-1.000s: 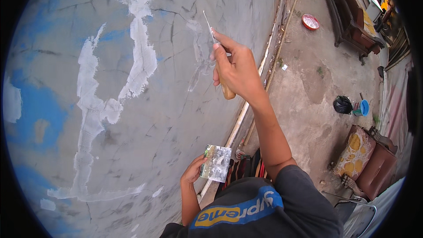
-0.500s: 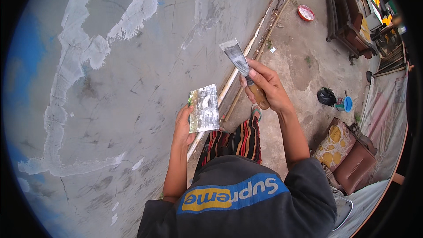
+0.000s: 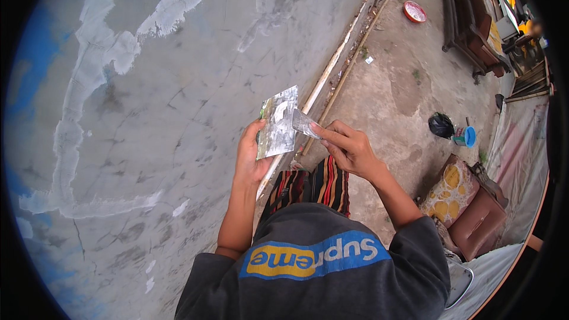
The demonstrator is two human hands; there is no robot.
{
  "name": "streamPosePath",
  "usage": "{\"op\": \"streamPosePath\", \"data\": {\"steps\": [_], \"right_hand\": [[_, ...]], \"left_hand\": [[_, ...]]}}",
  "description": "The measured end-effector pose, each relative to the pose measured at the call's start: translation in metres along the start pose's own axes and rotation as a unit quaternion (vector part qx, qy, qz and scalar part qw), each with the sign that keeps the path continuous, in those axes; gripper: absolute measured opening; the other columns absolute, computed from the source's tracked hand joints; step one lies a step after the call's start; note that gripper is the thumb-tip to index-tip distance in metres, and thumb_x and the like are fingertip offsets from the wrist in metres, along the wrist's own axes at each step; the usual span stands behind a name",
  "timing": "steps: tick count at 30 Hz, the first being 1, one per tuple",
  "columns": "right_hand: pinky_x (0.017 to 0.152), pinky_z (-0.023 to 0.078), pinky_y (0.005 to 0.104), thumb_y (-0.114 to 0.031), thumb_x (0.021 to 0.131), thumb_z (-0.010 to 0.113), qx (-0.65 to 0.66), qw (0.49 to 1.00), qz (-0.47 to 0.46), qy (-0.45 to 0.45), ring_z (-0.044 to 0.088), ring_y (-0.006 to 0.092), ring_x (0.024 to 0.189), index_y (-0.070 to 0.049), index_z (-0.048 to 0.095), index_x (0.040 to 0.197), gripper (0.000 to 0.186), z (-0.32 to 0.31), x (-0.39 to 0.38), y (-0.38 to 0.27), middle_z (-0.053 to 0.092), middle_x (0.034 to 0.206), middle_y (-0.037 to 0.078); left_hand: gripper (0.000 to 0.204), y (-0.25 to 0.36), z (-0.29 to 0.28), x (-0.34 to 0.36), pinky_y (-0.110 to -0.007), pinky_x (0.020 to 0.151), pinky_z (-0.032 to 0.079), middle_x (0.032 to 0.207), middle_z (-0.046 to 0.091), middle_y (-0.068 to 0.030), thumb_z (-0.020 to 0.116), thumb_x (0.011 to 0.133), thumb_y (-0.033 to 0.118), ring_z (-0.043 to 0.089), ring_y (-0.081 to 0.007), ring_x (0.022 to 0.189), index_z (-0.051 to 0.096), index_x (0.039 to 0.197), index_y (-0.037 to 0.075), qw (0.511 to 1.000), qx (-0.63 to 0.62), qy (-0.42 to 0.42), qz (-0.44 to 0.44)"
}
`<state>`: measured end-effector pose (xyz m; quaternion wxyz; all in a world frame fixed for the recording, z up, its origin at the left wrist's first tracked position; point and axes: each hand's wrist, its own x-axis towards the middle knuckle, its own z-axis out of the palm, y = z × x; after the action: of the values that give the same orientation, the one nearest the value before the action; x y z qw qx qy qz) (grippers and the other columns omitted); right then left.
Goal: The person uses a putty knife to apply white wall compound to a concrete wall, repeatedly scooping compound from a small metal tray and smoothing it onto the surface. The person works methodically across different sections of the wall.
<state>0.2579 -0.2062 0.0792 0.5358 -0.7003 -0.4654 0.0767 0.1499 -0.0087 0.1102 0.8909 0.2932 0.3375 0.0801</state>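
In front of my body, my left hand (image 3: 252, 153) grips a flat rectangular board (image 3: 276, 127) by its left edge, thumb on the face. The board is smeared with white and grey paste. My right hand (image 3: 352, 149) is closed round a putty knife (image 3: 304, 123), with the fingers near its blade; its handle is mostly hidden by the hand. The blade's edge meets or nearly meets the right side of the board. To the left rises a grey wall (image 3: 178, 106) with pale filler strips (image 3: 68, 136) running across it.
A thin pole (image 3: 355, 59) lies along the wall's foot. On the concrete floor sit a red-rimmed basin (image 3: 414, 12), a black plastic bag (image 3: 441, 125) and a blue bucket (image 3: 468, 136). Wooden furniture (image 3: 468, 29) stands far right, with a brown cushioned seat (image 3: 479, 231) nearer.
My right hand has swung left and down, bringing the putty knife from upright in the air to the board. The left hand has raised the board slightly.
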Motion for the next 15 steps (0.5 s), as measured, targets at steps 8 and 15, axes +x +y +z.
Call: {"op": "streamPosePath", "data": {"steps": [8,15], "right_hand": [[0.052,0.042,0.0324,0.003,0.083,0.065,-0.088,0.984,0.006,-0.153,0.052,0.0192,0.058,-0.022,0.062,0.133,0.056,-0.011,-0.053,0.022,0.053,0.076,0.006],[0.052,0.044,0.0306,0.005,0.084,0.064,0.045,0.991,-0.085,0.088,0.055,0.0172,0.060,-0.010,0.065,0.128,0.047,0.005,0.015,-0.008,0.059,0.080,0.009]], "left_hand": [[0.028,0.007,-0.005,-0.010,-0.032,0.072,0.059,0.098,0.069,-0.0097,0.054,0.096,0.019,0.070,-0.0163,0.083,0.058,0.115,-0.001,0.999,0.015,-0.003,0.031],[0.027,0.007,0.003,-0.019,-0.031,0.067,0.059,0.096,0.070,-0.0084,0.054,0.096,0.018,0.070,-0.0152,0.078,0.059,0.114,-0.001,0.999,0.019,0.008,0.026]]}}
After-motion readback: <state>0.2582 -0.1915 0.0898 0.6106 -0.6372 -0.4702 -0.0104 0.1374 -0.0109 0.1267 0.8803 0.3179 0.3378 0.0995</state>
